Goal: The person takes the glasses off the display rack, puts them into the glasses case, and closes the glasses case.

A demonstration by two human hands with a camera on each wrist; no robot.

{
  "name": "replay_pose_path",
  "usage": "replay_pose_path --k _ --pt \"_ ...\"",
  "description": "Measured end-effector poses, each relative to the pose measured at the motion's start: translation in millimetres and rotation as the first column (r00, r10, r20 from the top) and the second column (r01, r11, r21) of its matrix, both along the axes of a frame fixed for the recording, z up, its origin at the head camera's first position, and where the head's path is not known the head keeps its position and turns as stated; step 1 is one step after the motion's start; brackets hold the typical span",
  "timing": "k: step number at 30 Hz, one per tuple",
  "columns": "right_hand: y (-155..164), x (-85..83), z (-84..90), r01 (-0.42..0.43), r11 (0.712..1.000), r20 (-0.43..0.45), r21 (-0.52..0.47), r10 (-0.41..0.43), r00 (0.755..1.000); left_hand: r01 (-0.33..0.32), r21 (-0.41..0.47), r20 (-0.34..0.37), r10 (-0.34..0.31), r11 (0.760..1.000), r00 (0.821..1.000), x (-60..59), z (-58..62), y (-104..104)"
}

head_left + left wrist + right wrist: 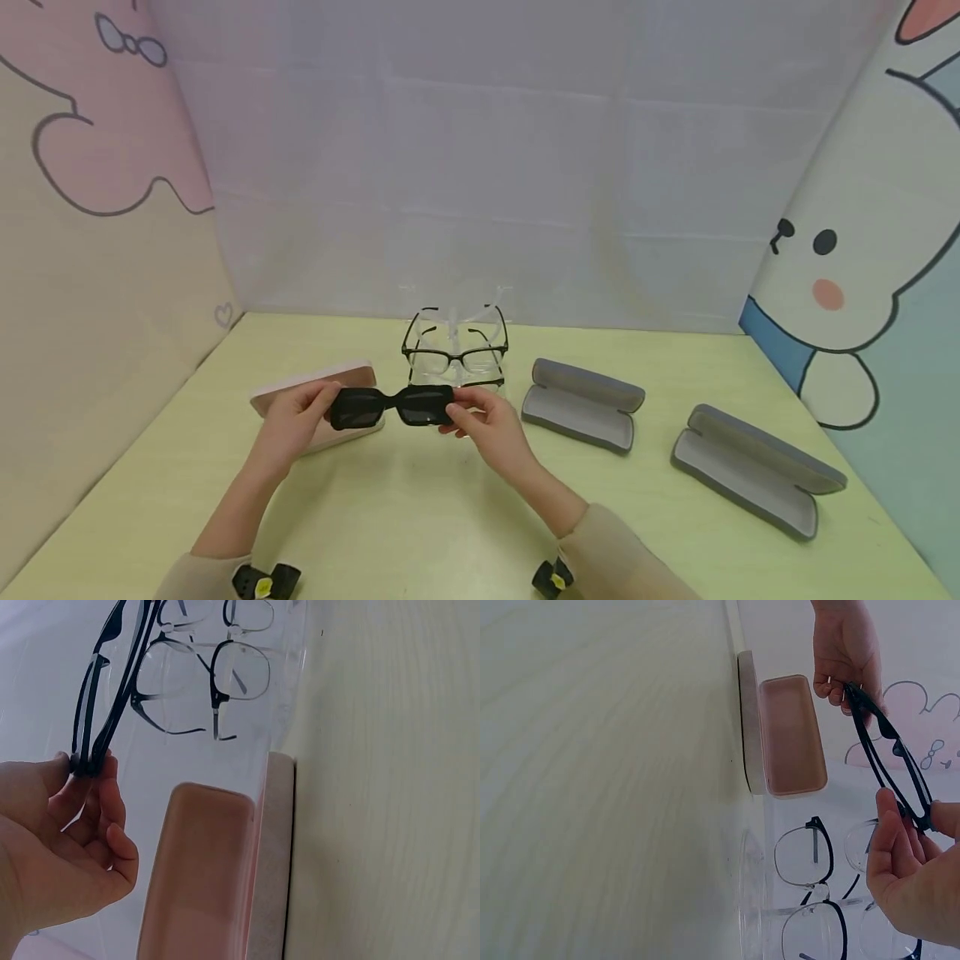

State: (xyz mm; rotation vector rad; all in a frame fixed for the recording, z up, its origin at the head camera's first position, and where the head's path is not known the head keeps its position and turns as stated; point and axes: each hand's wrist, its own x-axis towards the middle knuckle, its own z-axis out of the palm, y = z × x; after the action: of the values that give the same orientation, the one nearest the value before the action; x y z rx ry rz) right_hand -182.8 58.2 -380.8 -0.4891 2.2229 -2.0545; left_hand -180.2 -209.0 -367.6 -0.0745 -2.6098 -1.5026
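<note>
Black sunglasses point(426, 406) are held up above the table, lenses towards the head camera. My left hand point(296, 421) pinches one end of them between thumb and fingers, and my right hand point(491, 429) pinches the other end. From the wrists, the sunglasses point(870, 742) show edge-on, with the temples lying close behind the front. Directly behind them, a clear display stand point(453, 325) carries black-rimmed eyeglasses point(455, 360), with another pair lower down partly hidden by the sunglasses. An open pink-lined case point(202, 870) lies below my left hand, which partly covers it in the head view.
Two grey glasses cases lie open on the right of the pale table point(420, 517): one nearer the stand, a grey case point(581, 408), and another grey case point(750, 471) by the right edge. A white curtain point(487, 167) closes off the back; printed panels flank both sides.
</note>
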Motion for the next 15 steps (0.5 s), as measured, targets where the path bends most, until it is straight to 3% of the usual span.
replay_pose_path --k 9,15 --pt "-19.3 11.9 23.3 -0.014 0.999 -0.005 0.035 0.014 1.0 -0.001 -0.05 0.044 0.003 0.999 0.999 9.9 -4.8 -17.5" --pt "-30.6 8.5 23.2 -0.017 0.997 -0.002 0.075 0.017 1.0 -0.017 -0.075 0.08 0.023 0.997 0.997 12.3 -9.6 -29.5"
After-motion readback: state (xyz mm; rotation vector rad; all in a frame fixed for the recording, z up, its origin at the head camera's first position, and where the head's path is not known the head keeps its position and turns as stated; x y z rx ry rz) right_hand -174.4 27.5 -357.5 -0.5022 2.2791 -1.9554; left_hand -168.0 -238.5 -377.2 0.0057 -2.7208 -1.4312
